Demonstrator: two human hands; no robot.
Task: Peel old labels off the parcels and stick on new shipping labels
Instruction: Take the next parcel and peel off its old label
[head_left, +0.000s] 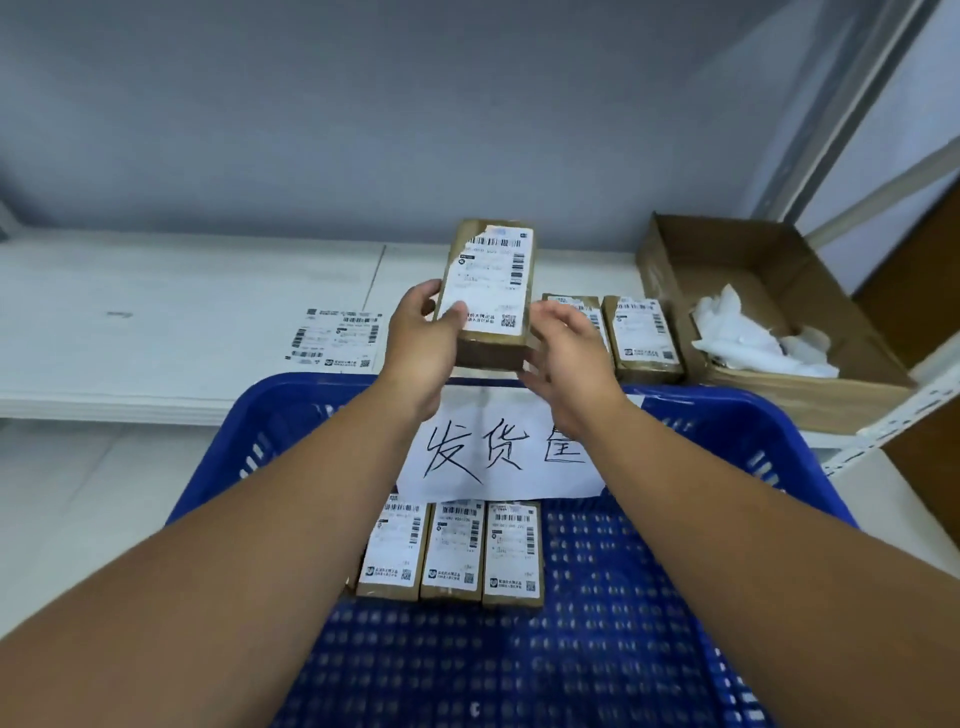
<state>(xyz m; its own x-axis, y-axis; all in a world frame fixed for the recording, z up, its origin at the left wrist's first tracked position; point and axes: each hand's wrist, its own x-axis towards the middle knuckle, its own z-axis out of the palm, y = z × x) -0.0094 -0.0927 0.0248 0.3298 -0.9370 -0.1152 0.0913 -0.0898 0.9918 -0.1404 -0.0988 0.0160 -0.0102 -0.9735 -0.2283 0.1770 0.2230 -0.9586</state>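
I have the parcel (485, 291) up in front of me, above the far rim of the blue basket (291, 395), label (488, 280) facing me. My left hand (421, 338) grips it at the near left edge, thumb pressed flat on the label and fingers wrapped round behind. My right hand (566, 353) is just beside the near right corner with fingers spread and loose, holding nothing; I can't tell from here whether it touches the cardboard. The parcel's long axis runs away from me and tips upward. That puts the far top-left corner of the label, which looks torn or lifted, at the end farthest from both hands. I judge the free right hand has to reach up past the near end to get at that corner. In the basket three labelled parcels (452, 551) lie side by side, touching, under a handwritten paper sign (498, 452) fixed to the far wall. On the white shelf (156, 322) two more parcels (641, 332) stand just right of my right hand, and a loose label sheet (335, 338) lies to the left. The open cardboard box (675, 260) at the right holds crumpled white paper (748, 338).
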